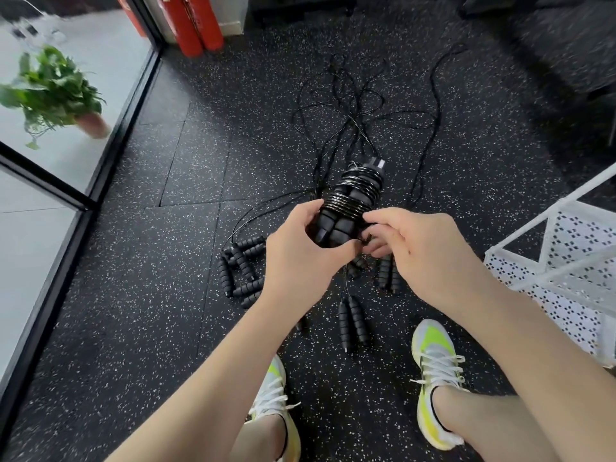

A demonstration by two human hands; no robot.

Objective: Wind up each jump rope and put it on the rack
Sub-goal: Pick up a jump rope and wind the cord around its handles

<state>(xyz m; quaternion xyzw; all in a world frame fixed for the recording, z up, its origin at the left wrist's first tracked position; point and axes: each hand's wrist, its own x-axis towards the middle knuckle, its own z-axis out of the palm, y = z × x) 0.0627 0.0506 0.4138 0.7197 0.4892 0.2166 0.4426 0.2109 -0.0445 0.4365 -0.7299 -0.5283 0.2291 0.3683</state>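
Forearms fill the lower frame. My left hand grips the base of the wound jump rope, fingers curled round the paired handles. My right hand pinches the cord at the bundle's right side. Bundle held above the speckled floor, cord coiled round its middle. Loose ropes tangled beyond; spare handles lie below. White rack at right.

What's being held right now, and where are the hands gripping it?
Left hand grips the wound jump rope bundle at its near handle ends; right hand pinches the cord beside it.
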